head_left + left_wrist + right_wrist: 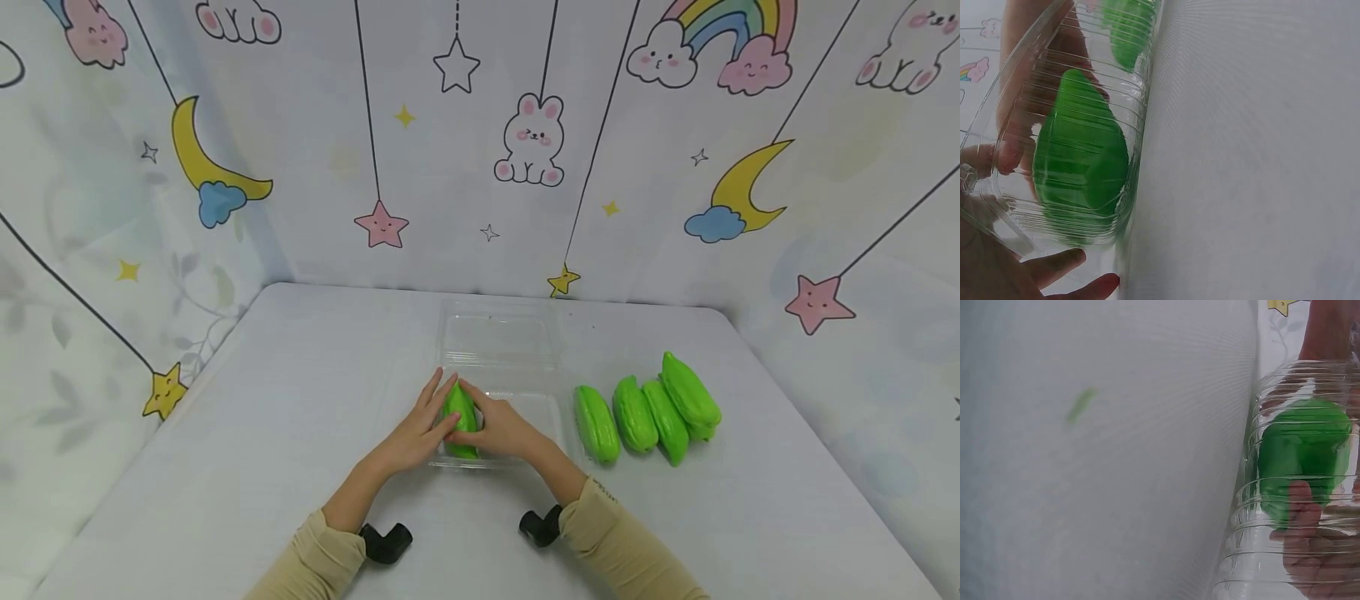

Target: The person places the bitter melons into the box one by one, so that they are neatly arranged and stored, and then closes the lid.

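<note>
A long, ridged green fruit (460, 417) with a pointed end lies in the left side of a clear plastic box (555, 421). My right hand (506, 427) grips it from the right, thumb near its front and fingers toward its far end. My left hand (411, 437) lies along the box's left side, fingers stretched out and thumb over the fruit. In the left wrist view, straight fingers (1060, 265) show outside the box wall, with the fruit (1082, 156) behind the ribbed plastic. The right wrist view shows the fruit (1304, 450) and fingers (1304, 512) through the wall.
The box's lid (495, 333) lies folded back behind it. Several more green fruits (636, 417) lie close together to the right of the box on the white table (322, 358). A printed curtain (450, 150) stands behind. Black pieces (386, 543) sit at both wrists.
</note>
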The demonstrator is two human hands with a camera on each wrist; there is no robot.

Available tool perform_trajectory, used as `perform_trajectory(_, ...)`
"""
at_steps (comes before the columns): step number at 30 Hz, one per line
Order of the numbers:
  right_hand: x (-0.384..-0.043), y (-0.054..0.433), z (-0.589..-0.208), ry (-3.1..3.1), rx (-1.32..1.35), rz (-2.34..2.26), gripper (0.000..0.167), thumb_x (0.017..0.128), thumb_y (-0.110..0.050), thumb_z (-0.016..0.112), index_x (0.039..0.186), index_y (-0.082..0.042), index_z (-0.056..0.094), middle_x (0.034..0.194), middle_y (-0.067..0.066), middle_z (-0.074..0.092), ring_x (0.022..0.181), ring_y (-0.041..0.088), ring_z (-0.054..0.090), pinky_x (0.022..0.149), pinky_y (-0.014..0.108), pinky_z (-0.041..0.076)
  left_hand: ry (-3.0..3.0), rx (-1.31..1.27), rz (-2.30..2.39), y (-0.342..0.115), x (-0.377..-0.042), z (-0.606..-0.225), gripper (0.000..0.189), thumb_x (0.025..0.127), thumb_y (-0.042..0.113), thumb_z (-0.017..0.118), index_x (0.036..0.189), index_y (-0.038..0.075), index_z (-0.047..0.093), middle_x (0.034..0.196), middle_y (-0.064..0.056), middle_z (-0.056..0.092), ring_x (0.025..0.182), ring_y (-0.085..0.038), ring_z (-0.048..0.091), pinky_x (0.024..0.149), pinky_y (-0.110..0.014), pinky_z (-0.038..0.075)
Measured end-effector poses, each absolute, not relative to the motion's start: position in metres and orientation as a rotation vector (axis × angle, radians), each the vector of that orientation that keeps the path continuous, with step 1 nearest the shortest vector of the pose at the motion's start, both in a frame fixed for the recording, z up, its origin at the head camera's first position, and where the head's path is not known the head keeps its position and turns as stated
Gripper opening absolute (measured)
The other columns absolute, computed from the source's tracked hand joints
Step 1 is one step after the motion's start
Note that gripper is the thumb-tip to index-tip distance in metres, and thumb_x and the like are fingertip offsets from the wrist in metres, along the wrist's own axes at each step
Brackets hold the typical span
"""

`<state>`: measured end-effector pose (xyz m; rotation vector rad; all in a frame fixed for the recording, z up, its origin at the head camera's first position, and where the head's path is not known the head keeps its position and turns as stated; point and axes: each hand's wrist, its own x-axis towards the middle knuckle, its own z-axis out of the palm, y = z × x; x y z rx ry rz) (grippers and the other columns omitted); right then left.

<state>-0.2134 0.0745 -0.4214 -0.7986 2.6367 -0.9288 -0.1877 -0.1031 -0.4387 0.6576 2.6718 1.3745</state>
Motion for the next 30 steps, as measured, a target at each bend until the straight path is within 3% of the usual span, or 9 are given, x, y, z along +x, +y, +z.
perform_trajectory(8,-0.212,0.075,-0.419,2.65,-0.774,-0.901,0.09,0.079,-0.049,0.066,0.146,-0.011,0.02,0.134,0.02,0.044,0.111,0.026,0.053,0.09,0.044,0.043,2.685,0.646,1.369,-0.103,-0.188,-0.439,0.059,0.098,0.035,0.039,0.148,0.015,0.014,0.153,-0.011,-0.003,0.136,-0.035,0.013,0.101,-0.058,0.023)
perform_trajectory(10,-0.212,0.075,-0.419,2.662,-0.774,-0.883,0.09,0.079,-0.05,0.066,0.146,-0.011,0.02,0.129,0.021,0.05,0.103,0.022,0.056,0.089,0.042,0.044,2.682,0.645,1.374,-0.104,-0.188,-0.439,0.059,0.098,0.035,0.039,0.148,0.016,0.013,0.153,-0.012,-0.003,0.136,-0.035,0.012,0.101,-0.059,0.023)
perform_trajectory(13,-0.213,0.077,-0.418,2.667,-0.765,-0.862,0.091,0.079,-0.052,0.064,0.147,-0.012,0.019,0.099,0.018,0.064,0.078,0.015,0.059,0.083,0.039,0.046,2.673,0.649,1.379,-0.104,-0.188,-0.439,0.06,0.098,0.035,0.04,0.148,0.015,0.013,0.153,-0.011,-0.004,0.136,-0.035,0.012,0.101,-0.059,0.022)
perform_trajectory(15,-0.213,0.079,-0.418,2.661,-0.752,-0.867,0.092,0.079,-0.054,0.064,0.147,-0.013,0.018,0.077,0.016,0.063,0.063,0.016,0.055,0.078,0.039,0.047,2.668,0.653,1.381,-0.104,-0.188,-0.439,0.06,0.098,0.034,0.04,0.148,0.015,0.013,0.153,-0.01,-0.005,0.136,-0.035,0.011,0.101,-0.059,0.022)
perform_trajectory(17,-0.214,0.081,-0.417,2.667,-0.747,-0.877,0.093,0.078,-0.056,0.064,0.147,-0.013,0.019,0.083,0.016,0.064,0.072,0.02,0.06,0.08,0.04,0.047,2.669,0.658,1.377,-0.104,-0.188,-0.44,0.06,0.098,0.034,0.04,0.148,0.014,0.013,0.153,-0.009,-0.005,0.136,-0.035,0.011,0.101,-0.059,0.022)
perform_trajectory(18,-0.214,0.083,-0.416,2.673,-0.749,-0.883,0.093,0.077,-0.057,0.064,0.147,-0.013,0.02,0.094,0.017,0.065,0.082,0.022,0.061,0.083,0.041,0.046,2.67,0.659,1.376,-0.104,-0.188,-0.44,0.06,0.098,0.034,0.04,0.148,0.014,0.013,0.153,-0.008,-0.005,0.136,-0.035,0.011,0.101,-0.059,0.022)
perform_trajectory(22,-0.214,0.088,-0.413,2.656,-0.759,-0.922,0.092,0.077,-0.055,0.065,0.146,-0.013,0.022,0.122,0.019,0.055,0.089,0.023,0.063,0.077,0.038,0.049,2.671,0.663,1.375,-0.104,-0.188,-0.439,0.061,0.098,0.034,0.041,0.148,0.014,0.012,0.153,-0.009,-0.005,0.136,-0.036,0.011,0.101,-0.059,0.022)
perform_trajectory(25,-0.215,0.092,-0.411,2.626,-0.749,-0.945,0.091,0.077,-0.052,0.067,0.146,-0.013,0.022,0.12,0.018,0.056,0.067,0.012,0.061,0.064,0.029,0.05,2.665,0.665,1.382,-0.103,-0.188,-0.439,0.061,0.098,0.034,0.041,0.148,0.015,0.012,0.153,-0.01,-0.005,0.136,-0.036,0.01,0.101,-0.06,0.022)
perform_trajectory(30,-0.215,0.099,-0.407,2.624,-0.729,-0.982,0.089,0.077,-0.049,0.068,0.146,-0.013,0.024,0.135,0.02,0.043,0.067,0.006,0.061,0.061,0.026,0.049,2.665,0.667,1.384,-0.102,-0.188,-0.439,0.06,0.098,0.033,0.041,0.148,0.014,0.013,0.153,-0.012,-0.004,0.136,-0.036,0.009,0.101,-0.06,0.021)
